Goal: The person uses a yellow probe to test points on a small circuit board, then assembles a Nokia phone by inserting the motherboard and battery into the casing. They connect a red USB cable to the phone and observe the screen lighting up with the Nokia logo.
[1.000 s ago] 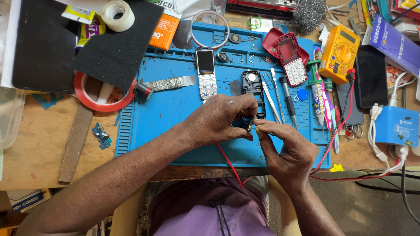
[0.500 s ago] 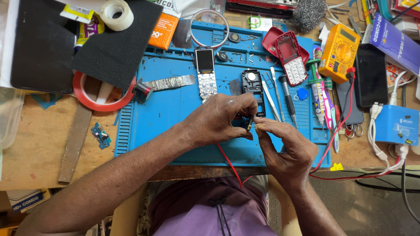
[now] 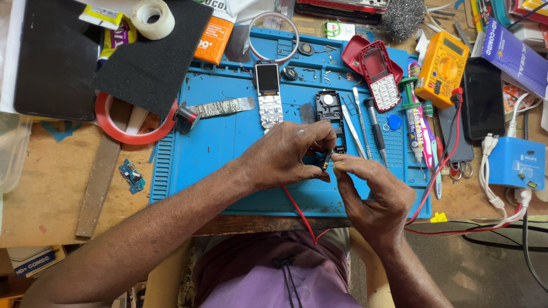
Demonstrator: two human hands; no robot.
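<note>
My left hand rests on the blue work mat and pinches a small dark component between thumb and fingers. My right hand meets it from the right, fingertips closed on the same small part. A red wire runs from under my left hand toward my lap. Just beyond my fingers lies a black phone frame. A phone board with screen and keypad lies to its left.
Tweezers and a screwdriver lie right of the frame. A red phone shell, yellow multimeter, black phone and blue box sit on the right. Red tape ring, black foam and white tape roll sit at left.
</note>
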